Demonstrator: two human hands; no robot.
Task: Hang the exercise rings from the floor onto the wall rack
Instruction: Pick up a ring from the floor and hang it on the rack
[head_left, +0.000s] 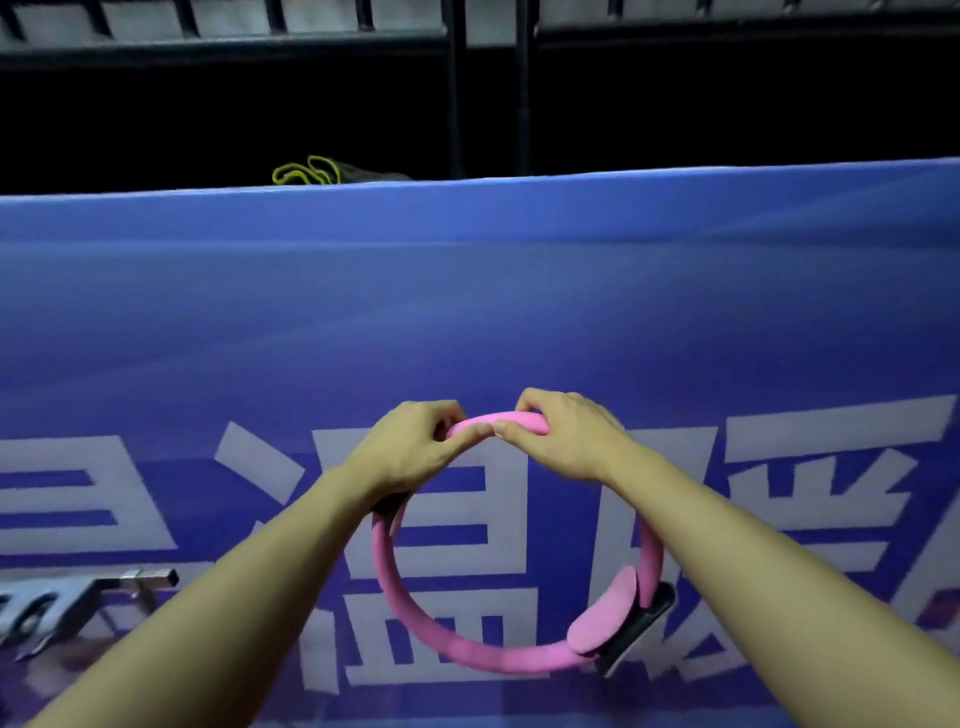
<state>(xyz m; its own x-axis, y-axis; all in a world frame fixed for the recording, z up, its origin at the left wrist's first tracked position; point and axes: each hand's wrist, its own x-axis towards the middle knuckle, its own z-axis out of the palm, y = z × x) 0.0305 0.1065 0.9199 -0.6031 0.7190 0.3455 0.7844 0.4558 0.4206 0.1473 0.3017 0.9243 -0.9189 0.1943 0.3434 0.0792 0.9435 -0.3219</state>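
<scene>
Head view: a pink exercise ring (395, 587) is held upright against a blue banner (467, 312), gripped at its top by both hands. The left hand (415, 447) and right hand (561, 441) are curled round the rim side by side, thumbs nearly touching, forearms extended forward. A metal bracket (150, 579), possibly part of the wall rack, is seen lower left; no hook is visible under the hands. Judgement: the ring's top should be kept level and lowered squarely over its peg, the grip eased only once the weight is felt to be carried.
</scene>
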